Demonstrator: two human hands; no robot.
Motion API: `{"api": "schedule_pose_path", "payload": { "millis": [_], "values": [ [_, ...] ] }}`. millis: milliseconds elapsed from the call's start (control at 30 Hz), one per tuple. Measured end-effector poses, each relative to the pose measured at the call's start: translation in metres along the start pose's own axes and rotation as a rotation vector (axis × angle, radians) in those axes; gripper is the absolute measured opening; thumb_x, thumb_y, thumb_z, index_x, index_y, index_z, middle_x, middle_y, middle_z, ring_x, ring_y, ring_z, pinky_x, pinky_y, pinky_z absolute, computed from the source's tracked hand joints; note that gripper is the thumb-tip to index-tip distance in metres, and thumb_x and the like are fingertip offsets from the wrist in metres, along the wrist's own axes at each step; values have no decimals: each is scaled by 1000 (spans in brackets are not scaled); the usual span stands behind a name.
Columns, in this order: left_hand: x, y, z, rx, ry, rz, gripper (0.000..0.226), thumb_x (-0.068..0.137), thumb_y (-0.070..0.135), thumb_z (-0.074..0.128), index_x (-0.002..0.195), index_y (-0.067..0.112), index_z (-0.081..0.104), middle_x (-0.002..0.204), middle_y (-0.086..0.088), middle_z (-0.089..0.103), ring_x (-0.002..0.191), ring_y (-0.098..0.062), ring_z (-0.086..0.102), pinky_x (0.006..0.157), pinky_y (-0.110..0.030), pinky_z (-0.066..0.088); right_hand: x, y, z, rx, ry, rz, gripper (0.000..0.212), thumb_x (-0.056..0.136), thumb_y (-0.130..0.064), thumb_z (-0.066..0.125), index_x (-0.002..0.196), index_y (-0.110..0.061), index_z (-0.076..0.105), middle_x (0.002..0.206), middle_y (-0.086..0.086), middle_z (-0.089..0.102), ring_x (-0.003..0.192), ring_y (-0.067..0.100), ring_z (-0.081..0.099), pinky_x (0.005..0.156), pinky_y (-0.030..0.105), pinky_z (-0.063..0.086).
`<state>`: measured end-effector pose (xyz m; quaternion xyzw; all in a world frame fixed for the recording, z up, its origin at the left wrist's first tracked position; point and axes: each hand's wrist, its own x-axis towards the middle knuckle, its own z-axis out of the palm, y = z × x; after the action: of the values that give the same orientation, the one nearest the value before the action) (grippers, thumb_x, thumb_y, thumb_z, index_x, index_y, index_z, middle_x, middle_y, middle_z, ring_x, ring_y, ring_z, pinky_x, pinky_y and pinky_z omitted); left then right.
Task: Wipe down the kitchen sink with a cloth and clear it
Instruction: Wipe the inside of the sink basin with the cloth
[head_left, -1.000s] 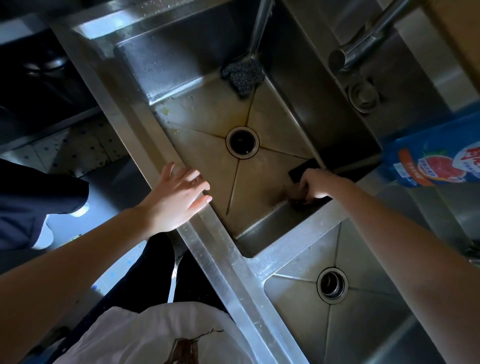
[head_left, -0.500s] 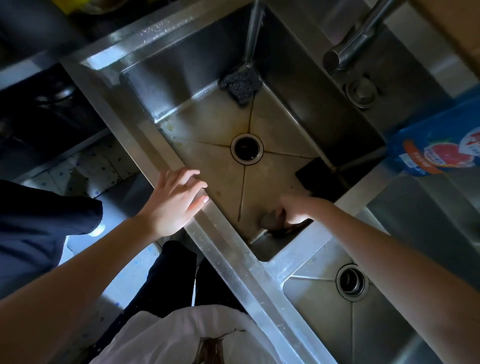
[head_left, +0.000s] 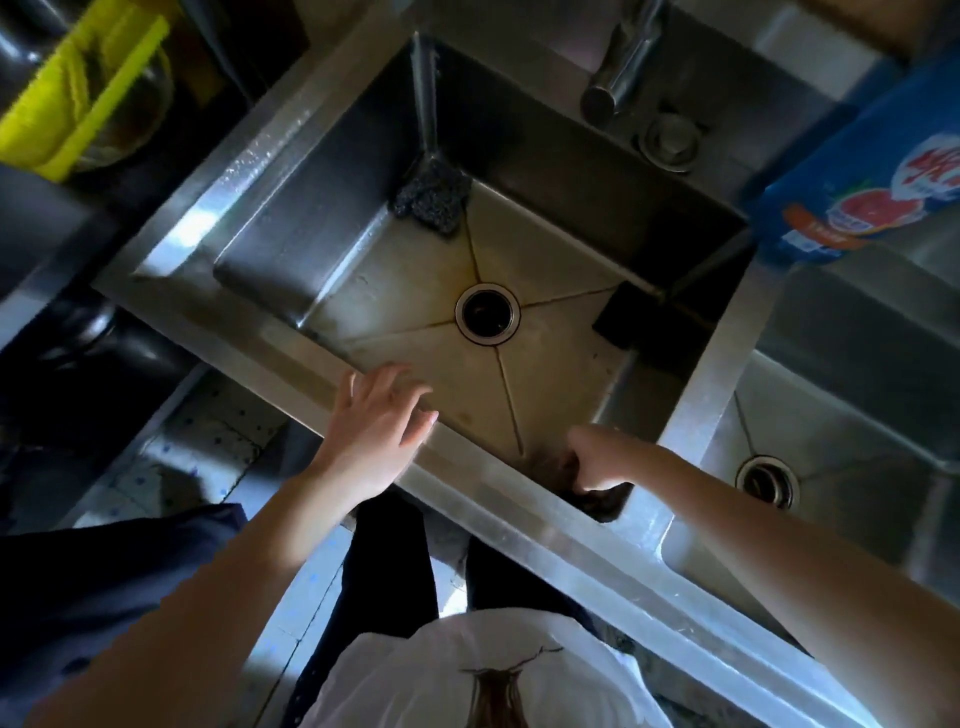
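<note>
Steel sink: basin floor stained brownish, round drain open at centre. Dark cloth is bunched in the near right corner, mostly hidden under the right hand gripping it. Grey scourer sits in the far corner, black sponge against the right wall.

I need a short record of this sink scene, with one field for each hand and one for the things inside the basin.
left hand: flat on the front rim of the sink, fingers straight
right hand: grips the cloth in the near right corner
basin: scouring pad in far corner; black sponge by right wall; drain uncovered
</note>
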<state>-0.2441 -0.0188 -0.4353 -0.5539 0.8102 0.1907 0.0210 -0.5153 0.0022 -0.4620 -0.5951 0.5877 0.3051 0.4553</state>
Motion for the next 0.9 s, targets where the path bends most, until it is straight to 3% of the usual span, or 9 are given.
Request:
{"api": "schedule_pose_path", "payload": {
  "millis": [100, 267, 400, 500, 567, 633, 700, 800, 900],
  "values": [
    [8, -21, -8, -20, -21, 57, 32, 91, 37, 50, 112, 15, 60, 128, -7, 50, 120, -27, 48, 105, -54, 26, -2, -9, 6, 123, -3, 81, 24, 74, 2, 60, 98, 1, 66, 93, 18, 68, 81, 26, 65, 51, 24, 41],
    [30, -63, -30, -13, -63, 162, 47, 90, 46, 30, 108, 18, 63, 123, -7, 55, 110, -28, 54, 101, -51, 32, -5, -20, 4, 385, 68, 233, 20, 75, 2, 61, 89, -5, 74, 69, 5, 69, 50, 8, 58, 44, 14, 44],
    [50, -93, -43, -25, -40, 236, 41, 89, 44, 36, 103, 19, 65, 119, -6, 58, 104, -28, 56, 96, -48, 34, -5, -40, -5, 517, 92, 294, 20, 77, 4, 62, 91, -2, 74, 83, 16, 73, 56, 16, 60, 58, 27, 53],
    [63, -110, -50, -35, -40, 267, 40, 87, 44, 37, 100, 20, 65, 117, -6, 58, 104, -28, 57, 97, -51, 35, -3, -66, -19, 571, 63, 270, 16, 80, 1, 63, 88, -7, 74, 64, 9, 66, 45, 17, 54, 42, 26, 47],
    [70, -120, -55, -45, -75, 280, 43, 87, 46, 33, 102, 20, 64, 120, -5, 56, 110, -27, 55, 102, -53, 29, 1, -89, -30, 589, 61, 254, 16, 82, 1, 63, 77, -11, 71, 45, -3, 58, 35, 9, 50, 34, 19, 39],
    [75, -128, -60, -55, -92, 284, 45, 87, 47, 31, 104, 20, 63, 123, -4, 55, 114, -25, 52, 105, -52, 24, 7, -112, -41, 594, 80, 216, 13, 82, 1, 62, 81, -8, 71, 37, -8, 52, 27, -1, 44, 31, 12, 33],
    [79, -136, -65, -47, -82, 299, 45, 87, 47, 31, 104, 20, 63, 123, -5, 55, 113, -25, 53, 105, -53, 25, 15, -133, -52, 595, 95, 162, 13, 82, -1, 63, 90, -4, 73, 43, -8, 53, 28, -2, 44, 32, 9, 32],
    [85, -145, -73, -34, -75, 306, 46, 88, 46, 31, 104, 19, 64, 122, -6, 56, 112, -26, 54, 104, -54, 26, 29, -159, -67, 596, 94, 78, 14, 81, -4, 64, 90, -6, 74, 37, -12, 54, 33, -4, 48, 36, 8, 36],
    [89, -149, -81, -40, -89, 277, 48, 88, 47, 30, 106, 18, 64, 124, -6, 55, 113, -27, 53, 105, -55, 26, 41, -180, -79, 561, 102, 0, 11, 80, -8, 65, 85, -11, 75, 55, -8, 60, 58, 7, 56, 55, 16, 46]
  ]
}}
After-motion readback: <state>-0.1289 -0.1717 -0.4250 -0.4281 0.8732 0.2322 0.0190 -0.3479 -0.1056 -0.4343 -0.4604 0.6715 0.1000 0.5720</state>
